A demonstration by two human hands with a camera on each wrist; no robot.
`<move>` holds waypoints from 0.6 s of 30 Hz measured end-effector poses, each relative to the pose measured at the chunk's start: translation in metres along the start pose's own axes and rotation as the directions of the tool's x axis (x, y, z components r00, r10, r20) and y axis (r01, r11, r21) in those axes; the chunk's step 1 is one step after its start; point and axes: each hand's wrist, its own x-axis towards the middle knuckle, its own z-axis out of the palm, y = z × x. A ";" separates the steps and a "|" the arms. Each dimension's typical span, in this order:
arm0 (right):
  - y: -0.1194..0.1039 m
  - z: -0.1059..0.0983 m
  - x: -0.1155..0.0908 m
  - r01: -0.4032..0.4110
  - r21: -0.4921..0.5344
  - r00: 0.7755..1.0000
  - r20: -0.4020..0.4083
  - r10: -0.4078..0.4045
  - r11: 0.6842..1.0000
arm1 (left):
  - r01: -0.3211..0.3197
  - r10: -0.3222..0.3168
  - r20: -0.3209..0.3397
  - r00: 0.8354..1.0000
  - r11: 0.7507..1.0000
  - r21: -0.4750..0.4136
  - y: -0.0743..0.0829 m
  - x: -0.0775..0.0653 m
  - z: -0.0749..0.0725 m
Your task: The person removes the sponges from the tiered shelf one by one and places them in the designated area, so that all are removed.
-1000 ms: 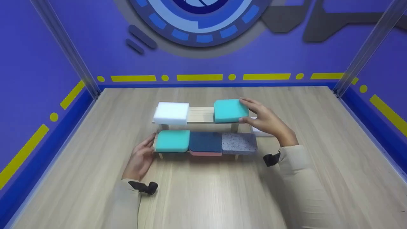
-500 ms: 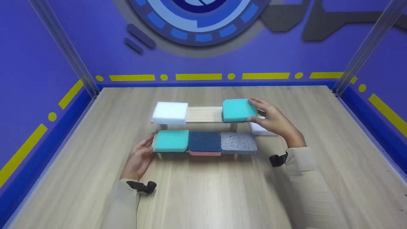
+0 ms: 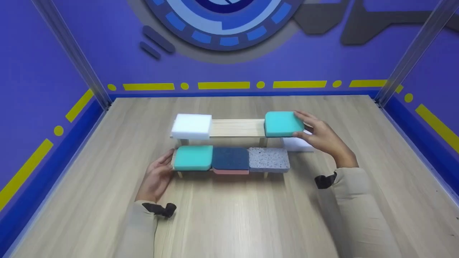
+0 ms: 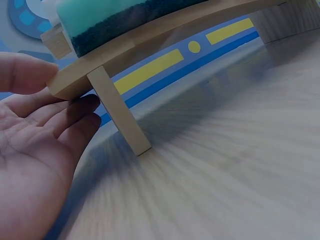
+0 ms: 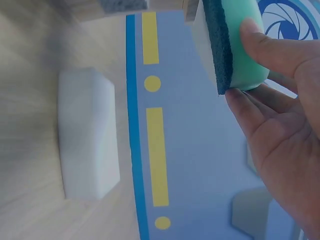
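Note:
My right hand [image 3: 324, 138] pinches a teal sponge [image 3: 283, 123] with a dark green scouring layer [image 5: 218, 45] beneath, at the right end of the rear wooden board [image 3: 238, 128]. Most of this sponge lies beyond the board's end. With thumb and fingers, my left hand [image 3: 156, 179] holds the left end of the front board [image 4: 82, 75], which stands on short wooden legs [image 4: 120, 112]. Along the front board sit another teal sponge [image 3: 193, 157], a dark blue-and-pink sponge [image 3: 230, 158] and a speckled grey block [image 3: 269, 159]. A white sponge [image 3: 192, 126] rests on the rear board's left end.
Below my right hand, a white block [image 5: 87, 135] lies on the wooden table [image 3: 229, 222], partly hidden in the head view. Blue-purple walls [image 3: 229, 71] with yellow marks enclose the table at the back and both sides.
My right hand has moved to the right with the teal sponge, baring more of the rear board. The left hand keeps its place on the front board.

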 end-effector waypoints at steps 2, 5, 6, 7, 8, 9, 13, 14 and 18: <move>0.003 -0.002 -0.002 -0.009 0.000 1.000 -0.005 0.009 1.000 | -0.003 0.003 0.000 1.000 1.000 0.001 0.000 0.000 0.000; 0.008 -0.005 -0.005 -0.025 0.000 1.000 -0.016 0.025 1.000 | -0.004 0.004 -0.002 1.000 1.000 0.004 0.001 0.000 0.001; 0.010 -0.006 -0.005 -0.029 -0.001 0.999 -0.019 0.029 1.000 | -0.003 0.003 -0.003 1.000 1.000 0.004 0.001 0.000 0.001; 0.012 -0.007 -0.006 -0.033 -0.005 0.999 -0.021 0.033 0.999 | -0.001 0.001 -0.006 1.000 1.000 -0.003 0.001 0.000 0.001; 0.013 -0.008 -0.007 -0.036 -0.009 0.999 -0.024 0.036 0.999 | -0.003 0.003 -0.008 1.000 1.000 -0.002 0.001 0.000 0.001; 0.015 -0.009 -0.007 -0.037 -0.013 0.999 -0.029 0.037 0.999 | -0.004 0.004 -0.008 1.000 1.000 0.002 0.001 0.000 0.001; 0.020 -0.012 -0.011 -0.030 -0.019 0.999 -0.044 0.029 0.999 | 0.001 -0.001 -0.013 1.000 1.000 -0.002 0.002 0.000 0.002; 0.021 -0.013 -0.012 -0.028 -0.022 0.998 -0.048 0.027 0.999 | 0.003 -0.003 -0.012 1.000 1.000 -0.001 0.002 0.000 0.002; 0.026 -0.017 -0.015 -0.025 -0.025 0.998 -0.055 0.024 0.999 | 0.011 -0.011 -0.010 1.000 1.000 -0.001 0.002 0.000 0.002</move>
